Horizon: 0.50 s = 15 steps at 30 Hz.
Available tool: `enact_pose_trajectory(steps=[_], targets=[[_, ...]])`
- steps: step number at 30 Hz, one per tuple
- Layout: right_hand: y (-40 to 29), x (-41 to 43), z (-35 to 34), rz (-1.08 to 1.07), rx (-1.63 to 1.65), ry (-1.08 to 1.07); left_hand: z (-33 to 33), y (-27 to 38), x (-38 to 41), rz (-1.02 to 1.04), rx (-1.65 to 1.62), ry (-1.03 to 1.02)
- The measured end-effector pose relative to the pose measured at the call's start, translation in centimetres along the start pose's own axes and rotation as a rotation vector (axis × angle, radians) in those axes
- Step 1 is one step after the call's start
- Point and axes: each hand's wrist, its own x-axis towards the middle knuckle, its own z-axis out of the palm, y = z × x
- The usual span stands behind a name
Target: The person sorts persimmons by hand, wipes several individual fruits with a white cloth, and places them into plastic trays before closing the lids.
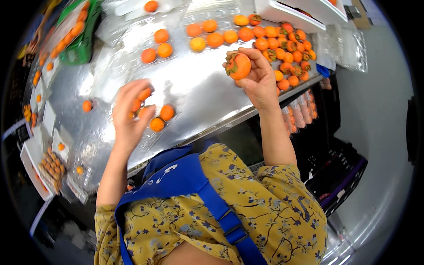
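Note:
My right hand (264,81) grips an orange persimmon (242,66) above the metal table (205,82), its leafy calyx facing left. A bit of orange shows below that fruit; I cannot tell whether it is a second one in the hand. My left hand (127,111), blurred, hovers with fingers apart over a clear plastic tray (172,125) near the table's front edge. Several persimmons lie in this tray, two in plain sight (167,112) and others partly behind the fingers. A loose pile of persimmons (289,57) lies beyond my right hand.
Farther back are clear trays with persimmons (165,50) (215,39). White foam boxes (294,16) and clear plastic packaging (346,49) stand at the right. A green crate (78,49) is back left, near another person's hand (32,46). Black crates (344,172) stand below right.

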Motion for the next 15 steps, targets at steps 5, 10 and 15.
enact_pose_trajectory(steps=[5,10,15], targets=[[1.1,0.6,4.3,0.342,0.331,-0.114,1.1,2.6,2.6,0.070,-0.148,-0.107],[2.3,1.1,7.2,0.520,0.257,-0.139,0.9,1.6,2.9,0.016,-0.291,-0.147],[3.1,1.7,9.3,0.565,0.091,-0.129,0.6,0.5,2.1,0.000,-0.362,-0.119]])
